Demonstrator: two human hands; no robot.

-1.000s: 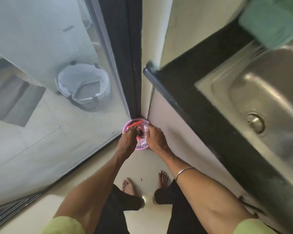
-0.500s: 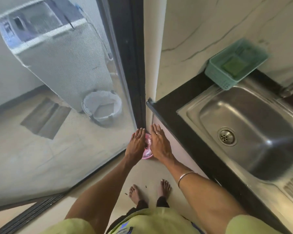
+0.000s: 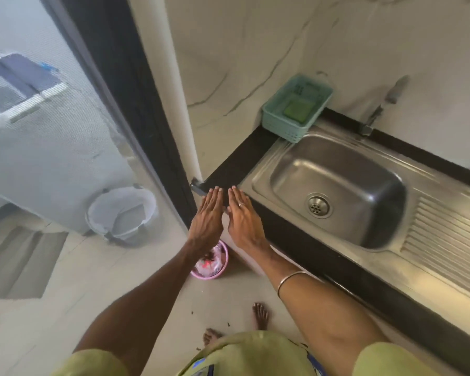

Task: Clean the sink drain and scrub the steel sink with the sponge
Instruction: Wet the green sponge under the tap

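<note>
The steel sink [image 3: 337, 169] lies in a black counter at the right, with its round drain [image 3: 318, 205] in the basin floor. A green sponge [image 3: 299, 111] rests inside a teal basket [image 3: 282, 128] at the sink's far left corner. My left hand [image 3: 207, 216] and my right hand [image 3: 243, 216] are held flat side by side, fingers straight, empty, just off the counter's near left corner. Below them a small pink bin [image 3: 223, 263] holding wrappers stands on the floor.
A tap [image 3: 377, 112] juts from the marble wall behind the sink. The drainboard [image 3: 445, 240] runs to the right. A dark door frame [image 3: 136, 112] and a glass panel stand at the left, with a white bucket [image 3: 120, 213] beyond the glass.
Both hands have come up from the pink bin on the floor, empty, to counter height. The view has risen and swung right, showing the whole sink.
</note>
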